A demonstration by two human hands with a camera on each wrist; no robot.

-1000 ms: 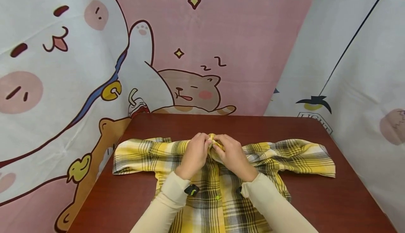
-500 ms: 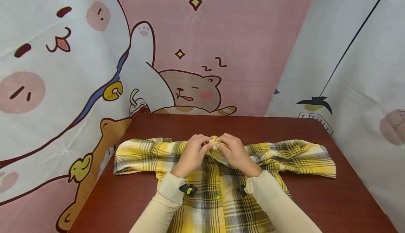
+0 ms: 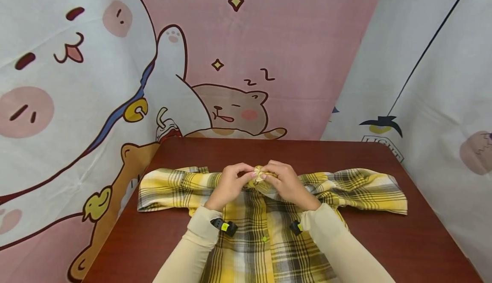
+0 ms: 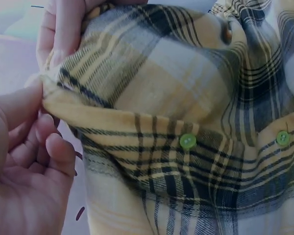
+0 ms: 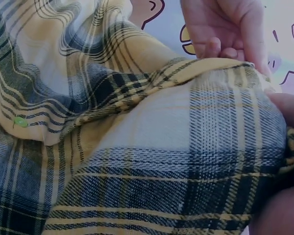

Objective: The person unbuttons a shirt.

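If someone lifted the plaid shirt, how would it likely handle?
The plaid shirt would probably sag, given its loose ripples. It may be light: the left hand and right hand merely pinch it near the neck. Rolling seems unlikely, with its sleeves spread across the table.

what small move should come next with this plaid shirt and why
Perhaps draw the shirt closer together at the neck: the left hand and right hand both pinch it there, close to each other, and green buttons run down the front below. Whether they hide a top button, I cannot tell.
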